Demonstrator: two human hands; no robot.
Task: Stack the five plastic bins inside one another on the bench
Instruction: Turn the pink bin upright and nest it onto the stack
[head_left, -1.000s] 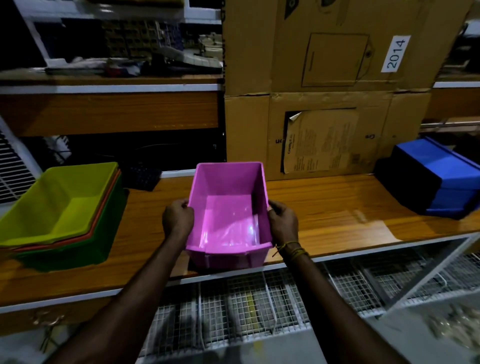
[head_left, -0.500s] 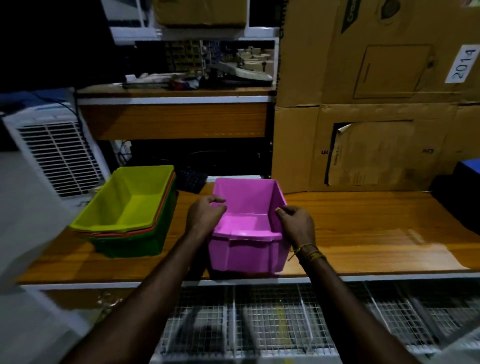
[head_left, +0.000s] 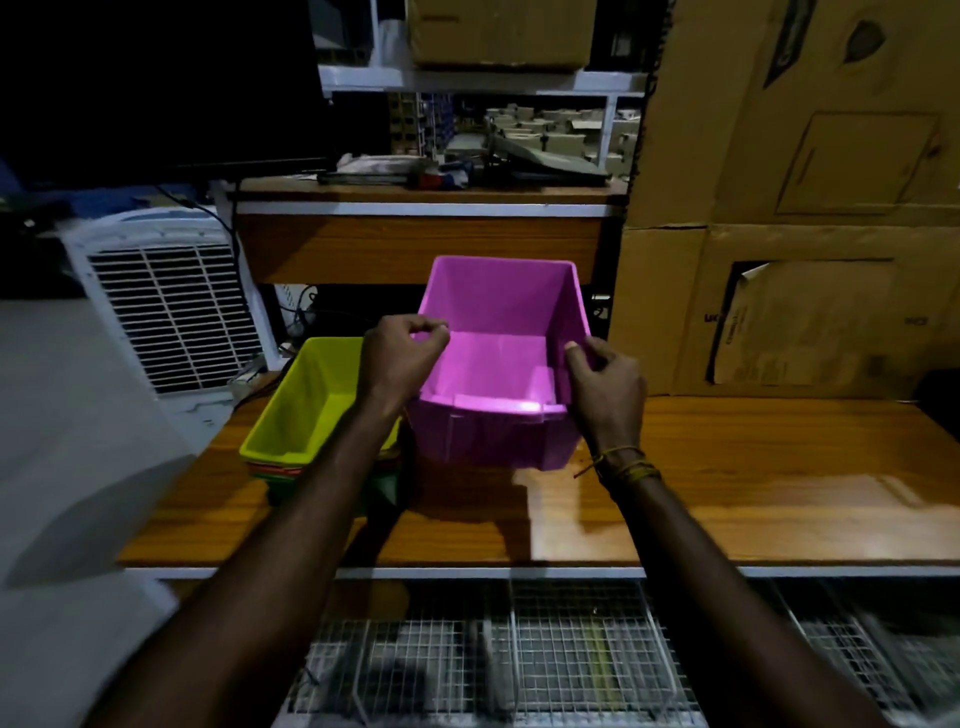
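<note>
Now pink bin btwn both hands' fingers, rims pinched.

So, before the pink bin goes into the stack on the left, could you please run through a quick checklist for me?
1. Left hand grips the pink bin by its left wall: ok.
2. Right hand grips its right wall: ok.
3. Pink bin lifted off the bench: ok.
4. Pink bin opening faces up: ok.
5. Yellow-green bin, top of the stack, holds nothing in its visible part: ok; the left forearm hides the rest.
6. Pink bin centred above the stack: not ok, it hangs to the right.
</note>
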